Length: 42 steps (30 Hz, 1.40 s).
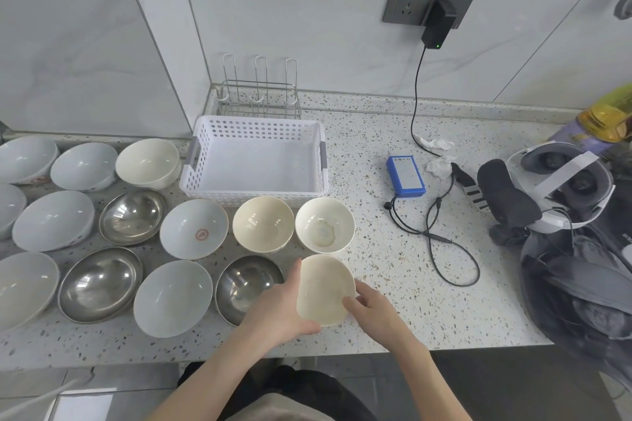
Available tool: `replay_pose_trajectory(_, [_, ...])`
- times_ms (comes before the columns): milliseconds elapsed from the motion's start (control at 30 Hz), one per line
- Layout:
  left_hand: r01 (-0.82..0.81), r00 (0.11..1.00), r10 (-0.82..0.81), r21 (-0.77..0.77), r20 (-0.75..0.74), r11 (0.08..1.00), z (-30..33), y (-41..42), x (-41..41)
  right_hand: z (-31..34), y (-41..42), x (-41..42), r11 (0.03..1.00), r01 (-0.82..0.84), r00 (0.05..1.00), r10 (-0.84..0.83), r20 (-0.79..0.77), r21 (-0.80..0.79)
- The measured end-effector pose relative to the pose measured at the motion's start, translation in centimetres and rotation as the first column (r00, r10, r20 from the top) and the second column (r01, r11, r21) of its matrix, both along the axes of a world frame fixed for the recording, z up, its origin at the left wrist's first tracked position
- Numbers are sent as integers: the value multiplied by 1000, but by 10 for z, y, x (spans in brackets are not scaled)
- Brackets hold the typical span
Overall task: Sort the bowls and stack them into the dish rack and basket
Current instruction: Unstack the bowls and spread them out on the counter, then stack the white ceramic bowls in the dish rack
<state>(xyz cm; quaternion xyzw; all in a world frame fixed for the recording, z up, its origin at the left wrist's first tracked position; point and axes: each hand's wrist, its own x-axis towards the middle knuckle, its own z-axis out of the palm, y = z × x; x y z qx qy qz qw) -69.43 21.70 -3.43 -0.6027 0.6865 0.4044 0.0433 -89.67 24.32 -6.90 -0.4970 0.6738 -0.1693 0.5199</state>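
Both hands grip one cream bowl [324, 290], left hand [284, 309] cupping its left side, right hand [371, 306] fingers curled over its right rim.

Home kitchen: speckled stone countertop [393, 284] against marble-look wall tiles [307, 10], a wire dish rack [259, 92] in the corner, a white perforated basket [255, 161], many ceramic and steel bowls [131, 217] laid out, a wall socket [431, 0] with a charger plugged in.
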Motion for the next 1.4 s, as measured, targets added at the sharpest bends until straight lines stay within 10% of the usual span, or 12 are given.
replay_pose_trajectory(433, [19,999,-20,21,36,1000,7,0,2,18,-3,7,996,-49,981,63,-185,78])
replay_pose_trajectory(833, [-291,927,234,-170,-293,942,39,-25,91,95,-44,43,996,46,796,-84,-600,-79])
replay_pose_trajectory(1400, [-658,743,549,-267,-384,704,51,47,492,95,-42,470,895,-387,887,295,-356,-222])
